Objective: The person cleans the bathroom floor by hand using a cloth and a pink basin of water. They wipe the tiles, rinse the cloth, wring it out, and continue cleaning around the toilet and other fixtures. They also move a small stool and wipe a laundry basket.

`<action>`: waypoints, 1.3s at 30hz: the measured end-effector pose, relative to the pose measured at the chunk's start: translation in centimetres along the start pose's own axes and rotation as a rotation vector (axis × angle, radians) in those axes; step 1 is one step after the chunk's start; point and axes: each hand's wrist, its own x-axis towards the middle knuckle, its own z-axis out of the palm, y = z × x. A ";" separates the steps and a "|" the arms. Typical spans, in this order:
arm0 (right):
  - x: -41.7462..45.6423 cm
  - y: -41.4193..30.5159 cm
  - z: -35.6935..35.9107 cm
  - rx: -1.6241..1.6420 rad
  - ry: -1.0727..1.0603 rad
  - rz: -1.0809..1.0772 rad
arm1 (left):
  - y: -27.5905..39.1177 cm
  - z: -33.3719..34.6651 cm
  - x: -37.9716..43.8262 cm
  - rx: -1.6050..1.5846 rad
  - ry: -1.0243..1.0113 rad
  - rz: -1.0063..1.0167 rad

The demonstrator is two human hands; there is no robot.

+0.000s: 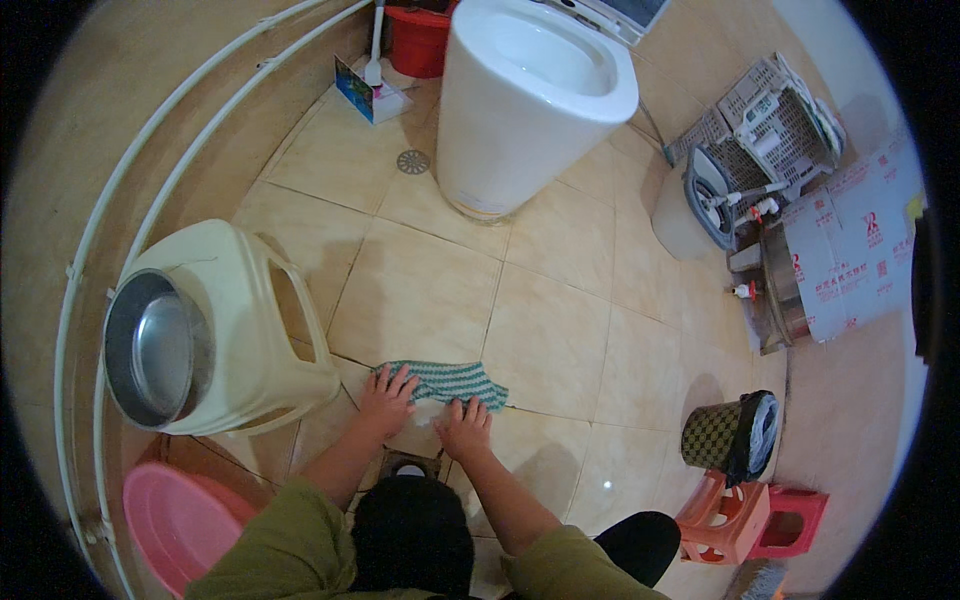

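A green and white striped cloth (pixel 450 379) lies spread on the beige tiled floor (pixel 551 330) in front of me. My left hand (pixel 387 401) rests with its fingers spread on the cloth's left end. Toward the cloth's right end, the fingertips of my right hand (pixel 465 431) press on its near edge. Neither hand is closed around the cloth. Just below my hands, a square floor drain (pixel 411 465) is partly covered by my dark-clothed knee.
A white toilet (pixel 495 142) stands ahead. On the left, a metal basin (pixel 159 349) sits on a cream plastic stool (pixel 232 300), near a pink basin (pixel 180 525). To the right are a lined trash bin (pixel 712 435), small plastic stools (pixel 724 517) and a lidded bucket (pixel 679 214).
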 end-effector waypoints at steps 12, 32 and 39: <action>2.9 -2.3 -1.3 0.011 -0.075 0.014 | 0.3 0.1 0.6 -0.013 -0.051 -0.090; 23.8 -5.1 -5.6 -0.082 0.134 -0.381 | -1.5 -6.0 8.6 -0.083 -0.262 -0.444; 31.7 -7.3 -5.1 -0.042 0.227 -0.600 | -1.4 -4.7 11.5 -0.051 0.141 -0.633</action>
